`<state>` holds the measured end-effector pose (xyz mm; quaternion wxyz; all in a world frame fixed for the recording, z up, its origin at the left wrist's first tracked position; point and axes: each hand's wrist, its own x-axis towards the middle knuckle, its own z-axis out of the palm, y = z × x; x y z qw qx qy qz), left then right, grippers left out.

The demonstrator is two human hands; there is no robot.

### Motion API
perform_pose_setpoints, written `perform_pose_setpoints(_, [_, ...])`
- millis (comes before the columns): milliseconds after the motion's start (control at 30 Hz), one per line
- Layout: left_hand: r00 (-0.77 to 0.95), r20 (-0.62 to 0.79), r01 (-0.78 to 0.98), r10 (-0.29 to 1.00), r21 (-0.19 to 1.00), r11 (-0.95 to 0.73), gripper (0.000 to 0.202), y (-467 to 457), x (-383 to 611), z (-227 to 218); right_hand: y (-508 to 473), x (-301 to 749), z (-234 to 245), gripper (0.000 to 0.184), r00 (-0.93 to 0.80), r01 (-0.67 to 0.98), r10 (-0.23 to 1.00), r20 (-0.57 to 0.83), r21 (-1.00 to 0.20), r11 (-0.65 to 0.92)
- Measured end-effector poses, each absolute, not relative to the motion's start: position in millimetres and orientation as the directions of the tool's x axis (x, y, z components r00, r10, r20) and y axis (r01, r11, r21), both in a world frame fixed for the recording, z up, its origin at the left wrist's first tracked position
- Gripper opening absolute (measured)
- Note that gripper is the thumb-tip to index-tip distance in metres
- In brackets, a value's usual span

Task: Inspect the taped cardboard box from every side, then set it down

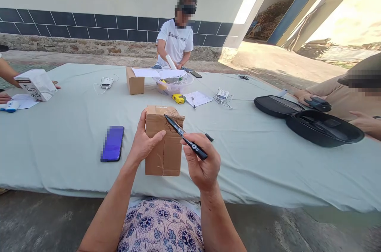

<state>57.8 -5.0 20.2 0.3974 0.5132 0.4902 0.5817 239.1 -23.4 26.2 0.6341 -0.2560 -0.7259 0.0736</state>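
Observation:
My left hand (144, 141) grips a small brown cardboard box (163, 152) by its left side, thumb across the front, holding it upright above the near edge of the table. My right hand (202, 164) is closed around a black marker pen (184, 137), whose tip rests at the box's top flap, where dark pen lines show. A small black cap (209, 137) lies on the cloth just right of the box.
A blue phone (112, 143) lies left of the box on the pale green tablecloth (74, 125). Farther back stand another cardboard box (135, 80), a clear bowl (174, 84), a yellow tape measure (179, 99) and papers. An open black case (309, 121) sits right. Other people sit around.

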Motion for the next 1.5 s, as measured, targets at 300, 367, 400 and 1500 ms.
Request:
perform_pose_setpoints(300, [-0.145, 0.222, 0.032, 0.964, 0.975, -0.220, 0.091, -2, 56, 19, -24, 242, 24, 0.024, -0.093, 0.285, 0.462, 0.882, -0.421, 0.861])
perform_pose_setpoints(367, [-0.146, 0.224, 0.037, 0.963, 0.975, -0.221, 0.090, -2, 55, 20, -25, 245, 23, 0.022, -0.079, 0.294, 0.461, 0.884, -0.421, 0.858])
perform_pose_setpoints(400, [-0.147, 0.219, 0.040, 0.965, 0.976, -0.215, 0.091, -2, 55, 21, -25, 246, 23, 0.021, -0.067, 0.300, 0.460, 0.885, -0.422, 0.856])
perform_pose_setpoints(1500, [-0.116, 0.219, 0.037, 0.969, 0.976, -0.216, 0.096, -4, 52, 23, -20, 267, 15, 0.009, 0.451, 0.131, 0.508, 0.734, -0.617, 0.776])
